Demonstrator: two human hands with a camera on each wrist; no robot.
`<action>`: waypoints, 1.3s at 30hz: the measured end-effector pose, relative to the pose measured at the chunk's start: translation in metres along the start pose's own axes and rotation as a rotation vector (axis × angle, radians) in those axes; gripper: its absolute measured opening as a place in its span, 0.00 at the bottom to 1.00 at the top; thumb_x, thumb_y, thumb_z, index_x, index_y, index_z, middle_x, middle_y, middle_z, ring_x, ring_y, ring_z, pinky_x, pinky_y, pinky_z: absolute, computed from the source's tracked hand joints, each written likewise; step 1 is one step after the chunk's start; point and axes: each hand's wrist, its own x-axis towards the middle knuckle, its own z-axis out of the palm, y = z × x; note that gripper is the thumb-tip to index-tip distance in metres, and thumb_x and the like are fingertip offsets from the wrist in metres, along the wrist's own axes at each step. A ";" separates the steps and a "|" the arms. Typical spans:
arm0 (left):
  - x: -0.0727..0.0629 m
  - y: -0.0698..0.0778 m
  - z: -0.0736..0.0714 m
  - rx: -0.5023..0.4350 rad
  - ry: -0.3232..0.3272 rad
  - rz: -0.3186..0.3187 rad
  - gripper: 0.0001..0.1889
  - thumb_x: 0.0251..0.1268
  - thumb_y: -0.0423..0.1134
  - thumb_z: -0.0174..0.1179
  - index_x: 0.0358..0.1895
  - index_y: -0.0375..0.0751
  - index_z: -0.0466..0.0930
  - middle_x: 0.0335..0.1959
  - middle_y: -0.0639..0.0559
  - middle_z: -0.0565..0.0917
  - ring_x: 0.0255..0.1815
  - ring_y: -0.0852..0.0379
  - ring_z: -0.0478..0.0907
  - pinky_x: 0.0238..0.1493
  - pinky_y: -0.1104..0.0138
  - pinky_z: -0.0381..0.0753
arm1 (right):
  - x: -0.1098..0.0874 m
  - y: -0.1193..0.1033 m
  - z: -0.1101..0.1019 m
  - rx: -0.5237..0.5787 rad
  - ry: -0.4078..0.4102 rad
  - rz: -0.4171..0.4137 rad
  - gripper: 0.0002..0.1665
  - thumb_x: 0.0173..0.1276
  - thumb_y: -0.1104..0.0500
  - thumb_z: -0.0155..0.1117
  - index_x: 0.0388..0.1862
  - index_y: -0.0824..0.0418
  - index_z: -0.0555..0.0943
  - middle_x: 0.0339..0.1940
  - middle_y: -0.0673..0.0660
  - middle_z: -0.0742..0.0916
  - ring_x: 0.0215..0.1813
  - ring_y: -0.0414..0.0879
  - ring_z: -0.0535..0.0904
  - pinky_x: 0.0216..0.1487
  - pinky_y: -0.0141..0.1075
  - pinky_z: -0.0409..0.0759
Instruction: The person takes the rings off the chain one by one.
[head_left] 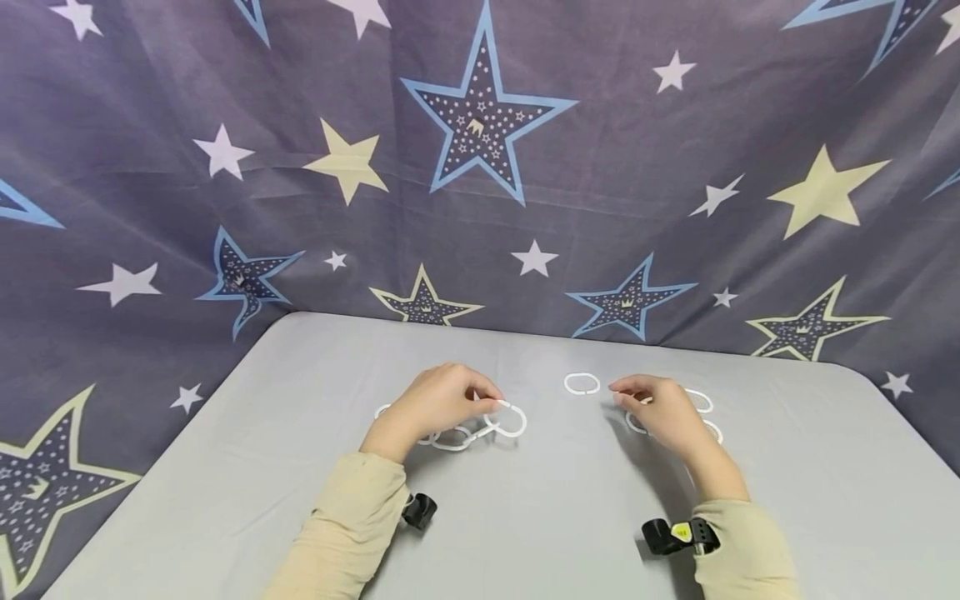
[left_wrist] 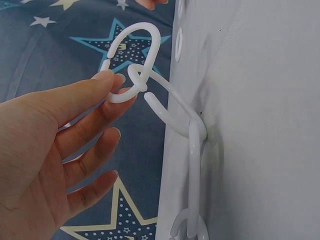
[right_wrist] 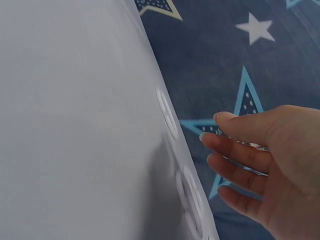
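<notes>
White, smooth and oval, the held link (left_wrist: pixel 155 42) sits pinched in my left grip (head_left: pixel 438 400), between thumb and index finger, my other fingers spread and loosely bent. From the lone link (head_left: pixel 582 374) on the surface (head_left: pixel 525 517), the held link is to the left and nearer to me, raised clear of the surface. A small gap in its loop shows just by my thumb. The next link (left_wrist: pixel 161 114) hooks through it, and the chain (left_wrist: pixel 194 170) comes down from there to the surface, left of the lone link, partly hidden by my left grip. My right grip (head_left: pixel 663 408) hangs just right of the lone link, holding nothing, thumb and index fingertips slightly parted. More links (head_left: pixel 708 401) lie to the lone link's right and nearer to me, partly covered by that grip. Behind the lone link, past the surface, hangs a star-printed cloth (head_left: pixel 450 225).
</notes>
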 end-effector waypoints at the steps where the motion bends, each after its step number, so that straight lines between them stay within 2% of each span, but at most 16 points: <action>1: 0.000 0.000 0.000 0.003 0.003 0.003 0.05 0.64 0.47 0.67 0.40 0.61 0.90 0.26 0.69 0.81 0.26 0.64 0.73 0.32 0.64 0.71 | 0.000 -0.002 0.002 0.005 -0.007 -0.003 0.10 0.69 0.65 0.64 0.46 0.66 0.86 0.40 0.59 0.89 0.42 0.54 0.82 0.43 0.43 0.78; 6: 0.000 0.000 -0.002 0.010 0.017 0.012 0.05 0.64 0.46 0.67 0.40 0.61 0.90 0.28 0.69 0.82 0.27 0.65 0.74 0.33 0.65 0.71 | 0.002 -0.013 0.011 0.046 -0.027 -0.019 0.09 0.68 0.64 0.65 0.45 0.65 0.86 0.42 0.59 0.89 0.42 0.52 0.82 0.45 0.44 0.78; 11: -0.001 0.000 -0.004 0.005 0.021 0.009 0.05 0.63 0.46 0.68 0.40 0.61 0.90 0.30 0.70 0.83 0.28 0.65 0.74 0.34 0.65 0.72 | 0.002 -0.024 0.022 0.106 -0.074 -0.034 0.10 0.68 0.63 0.66 0.45 0.65 0.86 0.42 0.57 0.89 0.41 0.47 0.82 0.45 0.41 0.77; 18: -0.002 -0.002 -0.007 0.002 0.030 -0.007 0.05 0.63 0.46 0.68 0.40 0.60 0.90 0.28 0.69 0.82 0.28 0.65 0.74 0.34 0.65 0.71 | 0.003 -0.037 0.036 0.174 -0.128 -0.054 0.10 0.68 0.64 0.66 0.46 0.65 0.86 0.43 0.57 0.88 0.40 0.45 0.81 0.44 0.38 0.78; 24: -0.003 -0.004 -0.009 0.020 0.037 -0.014 0.06 0.62 0.47 0.68 0.41 0.59 0.90 0.25 0.69 0.81 0.26 0.65 0.73 0.32 0.65 0.70 | 0.002 -0.048 0.049 0.230 -0.145 -0.045 0.10 0.67 0.64 0.67 0.45 0.66 0.86 0.39 0.55 0.88 0.38 0.45 0.81 0.40 0.34 0.77; 31: -0.005 -0.005 -0.012 0.010 0.048 -0.015 0.06 0.62 0.46 0.68 0.41 0.58 0.90 0.27 0.69 0.83 0.27 0.65 0.73 0.34 0.65 0.72 | 0.004 -0.059 0.065 0.382 -0.145 -0.058 0.12 0.67 0.64 0.67 0.45 0.71 0.85 0.39 0.59 0.88 0.38 0.47 0.82 0.38 0.31 0.77; 39: -0.006 -0.007 -0.016 0.019 0.068 -0.007 0.06 0.62 0.47 0.68 0.40 0.59 0.90 0.26 0.69 0.81 0.27 0.65 0.73 0.33 0.65 0.72 | 0.007 -0.072 0.079 0.520 -0.194 0.009 0.14 0.66 0.63 0.67 0.47 0.72 0.84 0.38 0.65 0.88 0.35 0.51 0.83 0.33 0.35 0.79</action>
